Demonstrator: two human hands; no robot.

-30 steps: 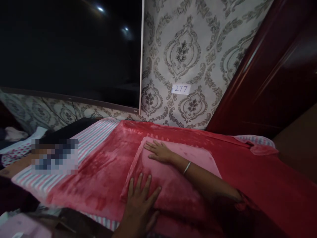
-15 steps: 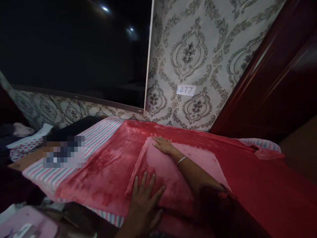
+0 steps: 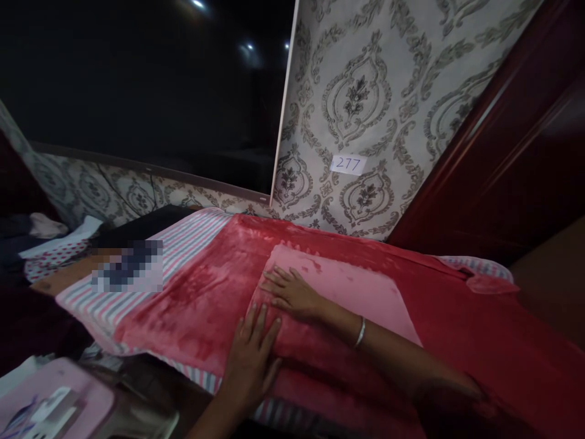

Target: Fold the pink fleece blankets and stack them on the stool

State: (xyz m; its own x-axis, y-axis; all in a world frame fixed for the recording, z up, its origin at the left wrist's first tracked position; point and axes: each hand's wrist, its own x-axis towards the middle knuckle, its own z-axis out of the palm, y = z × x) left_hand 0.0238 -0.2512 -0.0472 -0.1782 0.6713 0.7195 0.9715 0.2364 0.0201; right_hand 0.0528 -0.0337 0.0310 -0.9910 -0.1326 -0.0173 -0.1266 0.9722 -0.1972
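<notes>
A red fleece blanket (image 3: 192,292) lies spread over a striped sheet (image 3: 192,244), with a folded flap showing its paler pink side (image 3: 347,292). My right hand (image 3: 292,292) rests flat on the flap's left part, fingers spread and pointing left, with a silver bangle (image 3: 360,332) on that wrist. Just below it, my left hand (image 3: 249,366) presses flat on the blanket near the fold, fingers apart. Neither hand grips anything.
Patterned damask wallpaper (image 3: 356,103) carries a paper label reading 277 (image 3: 348,164). A large dark screen (image 3: 137,79) hangs to the left, and a dark red wooden door (image 3: 503,152) stands to the right. A pink tray (image 3: 55,396) sits lower left, beside folded clothes (image 3: 55,256).
My right hand has slid down from the flap's top edge toward me, and the flap lies flatter. My left hand has shifted slightly left. The whole view has swung a little.
</notes>
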